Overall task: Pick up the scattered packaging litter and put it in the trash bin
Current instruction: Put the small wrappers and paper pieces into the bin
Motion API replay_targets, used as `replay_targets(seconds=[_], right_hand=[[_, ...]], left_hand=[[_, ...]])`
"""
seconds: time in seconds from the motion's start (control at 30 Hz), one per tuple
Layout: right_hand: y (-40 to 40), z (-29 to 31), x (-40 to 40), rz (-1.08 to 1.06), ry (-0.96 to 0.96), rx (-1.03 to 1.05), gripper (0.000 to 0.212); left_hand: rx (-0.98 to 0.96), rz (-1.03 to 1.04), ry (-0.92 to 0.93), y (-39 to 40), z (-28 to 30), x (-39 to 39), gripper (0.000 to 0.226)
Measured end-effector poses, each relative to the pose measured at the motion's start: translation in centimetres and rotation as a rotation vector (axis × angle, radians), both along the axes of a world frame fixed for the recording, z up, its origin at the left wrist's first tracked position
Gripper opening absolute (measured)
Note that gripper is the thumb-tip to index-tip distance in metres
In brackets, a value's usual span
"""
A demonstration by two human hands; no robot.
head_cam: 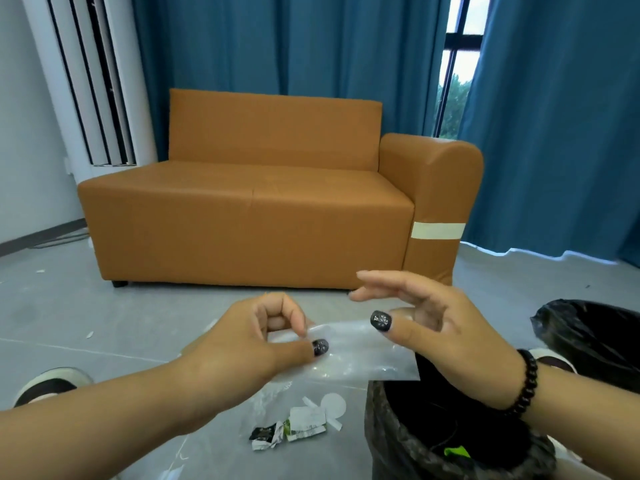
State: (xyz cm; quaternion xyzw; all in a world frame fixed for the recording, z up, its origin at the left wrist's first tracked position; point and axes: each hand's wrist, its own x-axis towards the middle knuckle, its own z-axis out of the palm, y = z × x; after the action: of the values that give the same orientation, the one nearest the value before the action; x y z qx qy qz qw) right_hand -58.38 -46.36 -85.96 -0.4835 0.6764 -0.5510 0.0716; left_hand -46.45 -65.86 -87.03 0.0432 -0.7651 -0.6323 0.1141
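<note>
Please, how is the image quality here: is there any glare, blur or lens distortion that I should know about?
Head view: daylight blows out the window; the clear plastic bag pinched by the left hand shows small glints; the right hand fingertips look slightly soft; wide-angle bending curves the white column and the frame edges.

We note a clear plastic sheet (349, 351), thin, glossy and lightly creased, pinched by the left hand (249, 344). The trash bin (398, 441) is lined with black plastic film, wrinkled and faintly shiny. A second black bag (595, 341) shows the same glossy film. On the floor (104, 323), smooth grey with a dull sheen, we record crumpled printed wrappers (287, 433) and white paper scraps (332, 407), matt. The sofa (256, 216) is tan leather-look upholstery, smooth, low gloss, with a pale matt tape strip (438, 231). The curtains (554, 116) are blue matt cloth. The bracelet (526, 379) has glossy black beads.
</note>
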Motion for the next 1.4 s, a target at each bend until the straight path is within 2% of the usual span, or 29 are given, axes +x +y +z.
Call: replay_targets(seconds=[0.07,0.13,0.23,0.37,0.47,0.6,0.67,0.77,0.83,0.97,1.07,1.2,1.27,1.4], right_hand=[[-0.1,0.1,0.2,-0.039,-0.019,0.074,0.033],[-0.1,0.1,0.4,-0.090,0.063,0.108,0.018],[0.3,0.1,0.6,-0.134,0.122,0.109,0.020],[1.0,-0.1,0.3,-0.160,0.258,0.135,0.021],[1.6,-0.1,-0.1,-0.120,0.339,0.117,0.012],[2.0,-0.1,-0.5,-0.055,0.417,0.051,0.019],[2.2,-0.1,-0.7,-0.044,0.369,0.040,0.018],[2.6,0.0,-0.7,-0.007,0.131,0.040,0.024],[3.0,0.0,-1.1,0.013,0.022,0.038,0.029],[3.6,0.0,-1.7,-0.041,0.049,0.043,0.020],[4.0,0.1,-1.8,-0.063,0.056,0.040,0.026],[4.4,-0.4,-2.3,-0.107,0.024,0.082,0.021],[4.8,-0.9,-2.6,-0.134,-0.081,0.104,0.021],[5.5,-1.5,-3.1,-0.106,-0.456,0.011,0.024]], left_hand=[[-0.020,0.013,0.013,0.2,0.0,-0.2,0.030],[-0.006,0.013,0.013,0.4,-0.1,-0.5,0.028],[0.082,-0.005,-0.040,1.1,0.0,-1.0,0.030],[0.112,-0.085,-0.130,2.1,0.5,-1.1,0.017],[0.204,-0.113,-0.169,2.3,0.4,-1.2,0.014],[0.246,-0.162,-0.209,2.0,-0.1,-1.5,0.019],[0.192,-0.203,-0.217,1.9,-0.3,-1.7,0.020],[0.112,-0.174,-0.158,2.0,-0.5,-2.0,0.024],[0.095,-0.126,-0.122,2.5,-0.4,-2.4,0.019],[0.164,-0.125,-0.201,3.4,-0.5,-3.0,0.027],[0.237,-0.192,-0.253,4.1,-0.7,-3.5,0.039],[0.175,-0.177,-0.232,4.8,-1.4,-4.3,0.036],[0.131,-0.141,-0.199,5.3,-1.6,-4.8,0.033],[0.085,-0.066,-0.142,5.9,-1.9,-5.9,0.028]])
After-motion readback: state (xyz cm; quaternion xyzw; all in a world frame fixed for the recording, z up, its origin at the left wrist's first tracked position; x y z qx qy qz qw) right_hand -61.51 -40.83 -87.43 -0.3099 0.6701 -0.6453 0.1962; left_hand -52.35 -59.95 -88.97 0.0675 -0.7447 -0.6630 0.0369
